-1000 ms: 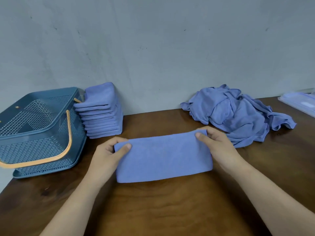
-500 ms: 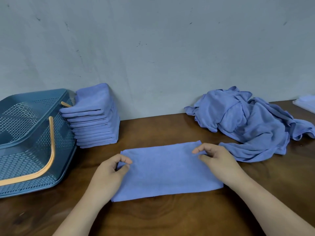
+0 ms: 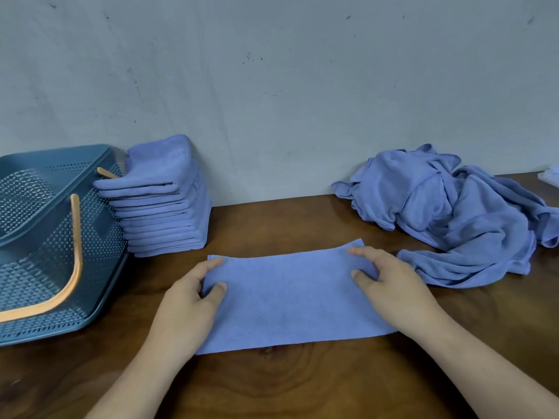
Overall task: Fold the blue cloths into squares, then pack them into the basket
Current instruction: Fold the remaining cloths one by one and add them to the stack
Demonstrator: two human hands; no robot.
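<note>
A blue cloth (image 3: 287, 300), folded into a long rectangle, lies flat on the brown table in front of me. My left hand (image 3: 187, 300) pinches its left end between thumb and fingers. My right hand (image 3: 390, 282) grips its right end, thumb on top. A stack of folded blue cloths (image 3: 163, 201) stands against the wall at the left. Beside it sits the teal perforated basket (image 3: 45, 237) with an orange handle; no cloth shows inside it. A heap of unfolded blue cloths (image 3: 453, 216) lies at the back right.
The grey wall runs close behind the table. A pale flat object (image 3: 549, 178) shows at the far right edge. Bare brown wood (image 3: 272, 385) stretches between me and the cloth.
Both hands let the cloth's far corners down flat on the table, then shifted onto its short ends. The view tilted down and left a little.
</note>
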